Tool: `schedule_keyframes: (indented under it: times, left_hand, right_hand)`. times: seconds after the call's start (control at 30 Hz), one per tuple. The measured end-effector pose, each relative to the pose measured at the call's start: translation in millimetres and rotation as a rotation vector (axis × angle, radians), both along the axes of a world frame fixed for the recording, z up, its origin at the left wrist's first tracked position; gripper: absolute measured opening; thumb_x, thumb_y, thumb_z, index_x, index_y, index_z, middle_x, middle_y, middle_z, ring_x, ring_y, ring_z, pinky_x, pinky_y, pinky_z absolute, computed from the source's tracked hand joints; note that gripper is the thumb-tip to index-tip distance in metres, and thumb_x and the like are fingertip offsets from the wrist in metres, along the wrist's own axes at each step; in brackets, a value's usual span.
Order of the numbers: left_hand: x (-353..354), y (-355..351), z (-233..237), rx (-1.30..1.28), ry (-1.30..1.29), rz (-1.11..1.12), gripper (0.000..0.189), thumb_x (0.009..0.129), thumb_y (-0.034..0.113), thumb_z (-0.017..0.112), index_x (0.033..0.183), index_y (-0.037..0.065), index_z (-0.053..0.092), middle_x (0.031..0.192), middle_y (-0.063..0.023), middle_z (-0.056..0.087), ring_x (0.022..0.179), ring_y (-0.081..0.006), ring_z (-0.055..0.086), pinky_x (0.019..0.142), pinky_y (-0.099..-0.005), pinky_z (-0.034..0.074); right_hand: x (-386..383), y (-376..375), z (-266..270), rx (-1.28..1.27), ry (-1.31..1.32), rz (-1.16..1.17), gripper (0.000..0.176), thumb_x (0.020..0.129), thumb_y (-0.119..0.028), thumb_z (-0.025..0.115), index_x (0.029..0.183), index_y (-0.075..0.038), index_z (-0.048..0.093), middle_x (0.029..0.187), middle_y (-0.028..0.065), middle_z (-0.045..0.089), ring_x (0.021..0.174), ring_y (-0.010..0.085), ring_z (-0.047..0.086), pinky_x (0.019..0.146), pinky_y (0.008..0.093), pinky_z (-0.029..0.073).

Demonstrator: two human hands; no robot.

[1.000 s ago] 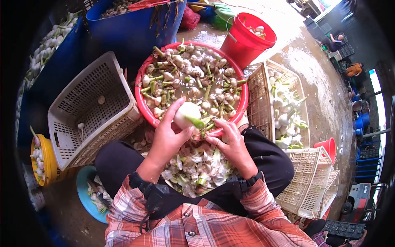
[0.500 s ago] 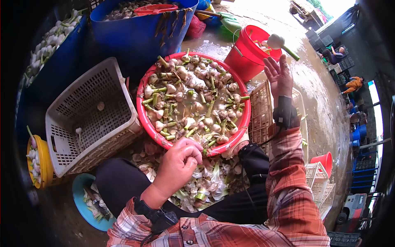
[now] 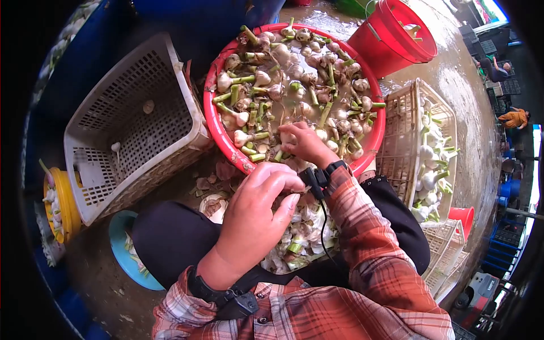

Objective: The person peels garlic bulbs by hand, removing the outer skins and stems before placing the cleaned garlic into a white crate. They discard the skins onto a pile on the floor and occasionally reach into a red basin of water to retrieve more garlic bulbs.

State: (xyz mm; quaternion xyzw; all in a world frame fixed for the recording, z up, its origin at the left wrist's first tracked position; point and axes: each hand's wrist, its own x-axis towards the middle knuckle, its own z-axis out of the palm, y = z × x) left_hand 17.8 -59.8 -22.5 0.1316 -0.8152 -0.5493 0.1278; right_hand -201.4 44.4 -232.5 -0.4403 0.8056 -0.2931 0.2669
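Note:
A red tub (image 3: 378, 139) of murky water stands in front of me, full of garlic bulbs (image 3: 262, 78) with cut green stems. My right hand (image 3: 309, 144) reaches over its near side, fingers closing around a pale garlic bulb (image 3: 288, 137) that is partly hidden. My left hand (image 3: 258, 198) is just short of the near rim, fingers curled and thumb bent toward them. Whatever it grips is mostly hidden; only a small dark tip shows by the fingertips. Below both hands, garlic skins and trimmings (image 3: 297, 246) lie between my legs.
To the left stands a grey crate (image 3: 136, 164) with two bulbs inside. A yellow bucket (image 3: 69, 204) and a teal basin (image 3: 122, 249) are beyond it. At right are a red bucket (image 3: 374, 48) and a beige crate (image 3: 405, 141) of trimmed garlic. A person in orange (image 3: 514, 118) is far off.
My right hand has come down from the raised, spread position at right into the tub. The garlic bulb in the air near it has left that spot. The view has shifted.

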Motion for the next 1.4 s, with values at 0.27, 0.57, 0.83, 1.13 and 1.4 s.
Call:
schedule_keyframes:
  times: [0.27,0.57,0.83,1.13,1.4]
  left_hand:
    - [3,4,-5,-0.001,-0.063,0.162,0.033,0.09,0.005,0.069,0.122,0.002,0.065,0.112,-0.011,0.065,0.097,-0.0205,0.069,0.088,-0.0329,0.054]
    - [3,15,-19,-0.201,-0.215,0.031,0.035,0.088,0.016,0.073,0.12,0.006,0.066,0.11,-0.0143,0.067,0.102,-0.0328,0.066,0.09,-0.0408,0.052]
    - [23,2,-12,-0.205,-0.089,0.169,0.016,0.092,0.012,0.066,0.106,0.004,0.069,0.1,-0.0132,0.069,0.089,-0.0313,0.068,0.081,-0.0379,0.053]
    - [24,-7,-1,-0.125,-0.112,0.14,0.017,0.092,0.014,0.068,0.107,0.005,0.07,0.1,-0.0143,0.07,0.094,-0.0338,0.068,0.083,-0.0394,0.053]
    - [9,1,-8,-0.228,0.062,0.26,0.027,0.09,0.017,0.071,0.115,0.008,0.071,0.106,-0.0106,0.068,0.091,-0.0313,0.068,0.079,-0.0389,0.055]
  right_hand:
    - [23,6,51,-0.172,-0.523,-0.553,0.026,0.096,-0.022,0.072,0.107,0.0,0.065,0.081,0.0044,0.067,0.067,0.0087,0.063,0.059,0.0227,0.05]
    - [64,28,83,-0.359,0.167,-0.487,0.02,0.09,-0.017,0.074,0.105,-0.005,0.07,0.097,0.0136,0.068,0.081,0.024,0.07,0.075,0.0353,0.056]
    - [45,-71,48,0.192,0.264,-0.494,0.06,0.08,-0.045,0.081,0.126,-0.014,0.061,0.123,0.0187,0.061,0.107,0.0375,0.066,0.09,0.0491,0.054]
    - [0,-46,34,-0.147,-0.479,-0.451,0.052,0.083,-0.01,0.08,0.128,-0.009,0.055,0.109,0.0074,0.068,0.094,0.0172,0.067,0.082,0.0308,0.056]
    - [107,32,162,-0.702,-1.14,-0.541,0.041,0.096,-0.014,0.067,0.133,-0.006,0.052,0.128,0.0069,0.058,0.114,0.0157,0.059,0.1,0.0353,0.049]
